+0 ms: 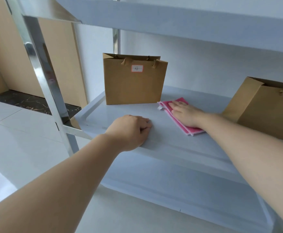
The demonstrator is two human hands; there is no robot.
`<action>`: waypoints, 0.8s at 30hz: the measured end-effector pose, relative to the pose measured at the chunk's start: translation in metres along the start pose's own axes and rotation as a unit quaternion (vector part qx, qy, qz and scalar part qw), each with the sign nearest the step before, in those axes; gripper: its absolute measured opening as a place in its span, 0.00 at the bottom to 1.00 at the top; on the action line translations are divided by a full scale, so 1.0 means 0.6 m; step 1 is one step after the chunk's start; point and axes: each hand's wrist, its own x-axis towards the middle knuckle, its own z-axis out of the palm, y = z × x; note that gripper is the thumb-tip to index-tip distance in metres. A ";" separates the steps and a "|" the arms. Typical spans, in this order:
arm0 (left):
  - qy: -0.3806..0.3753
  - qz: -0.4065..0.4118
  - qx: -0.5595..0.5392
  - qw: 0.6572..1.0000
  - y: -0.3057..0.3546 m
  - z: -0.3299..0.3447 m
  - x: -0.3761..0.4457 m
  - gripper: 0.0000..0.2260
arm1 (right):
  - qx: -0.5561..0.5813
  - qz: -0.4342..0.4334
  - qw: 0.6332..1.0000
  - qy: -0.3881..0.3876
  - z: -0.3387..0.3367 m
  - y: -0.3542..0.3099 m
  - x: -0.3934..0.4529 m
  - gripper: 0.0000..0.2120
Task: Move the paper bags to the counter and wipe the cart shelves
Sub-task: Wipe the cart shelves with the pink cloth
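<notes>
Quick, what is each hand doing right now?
Left hand: fingers curled, holding nothing, resting on the shelf.
Right hand: open, flat on the pink cloth.

On the shelf, bag 4 stands upright at the back left and bag 6 at the right, well apart. The cloth lies between them, just right of bag 4's base, under the right hand. The left hand rests on the shelf's front edge, left of the cloth.

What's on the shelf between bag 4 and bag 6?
In the head view, the folded pink cloth lies there on the grey plastic cart shelf, pressed flat by the right hand, between the brown paper bag labelled 4 and the brown paper bag labelled 6.
</notes>
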 end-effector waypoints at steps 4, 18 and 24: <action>0.007 -0.001 -0.009 1.000 -0.005 0.006 0.001 0.21 | -0.006 0.015 1.000 0.010 -0.014 0.020 0.048 0.25; -0.002 -0.005 -0.020 1.000 0.002 0.005 0.001 0.14 | 0.013 0.092 0.995 0.039 -0.023 0.044 0.103 0.25; 0.000 -0.009 -0.018 1.000 0.004 0.007 0.000 0.15 | 0.035 0.135 0.989 0.055 -0.017 0.075 0.084 0.25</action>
